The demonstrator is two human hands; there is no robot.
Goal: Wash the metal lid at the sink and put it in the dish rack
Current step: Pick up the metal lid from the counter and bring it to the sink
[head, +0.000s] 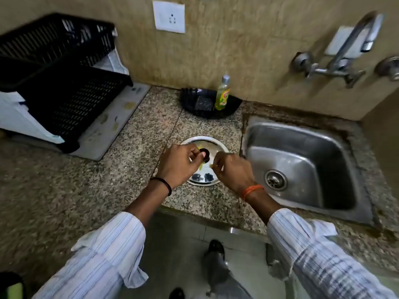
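Your lid lies flat on the worktop, just left of the sink, with its black knob facing up. That makes the knob the obvious handle for lifting it.

Your left hand is over the lid with thumb and fingers curled close round the knob. They seem to touch it, but you cannot tell whether the grip has closed firmly, and the lid is not lifted. Your right hand hovers over the lid's right edge with the fingers bent loosely. A small yellowish scrap shows at the fingertips; whether they pinch it or merely sit above it cannot be told. Likely you are steadying the lid or clearing bits off it before carrying it across.

Washing has not begun: the sink is empty and dry-looking, and no water runs from the tap.

By count:
- one lid
- one sink with one drain
- one tap with two wall knobs
- one soap bottle, standing upright in one black tray against the wall, near the sink for easy reach
- one black rack, well to the left, so washed things drain away from the basin
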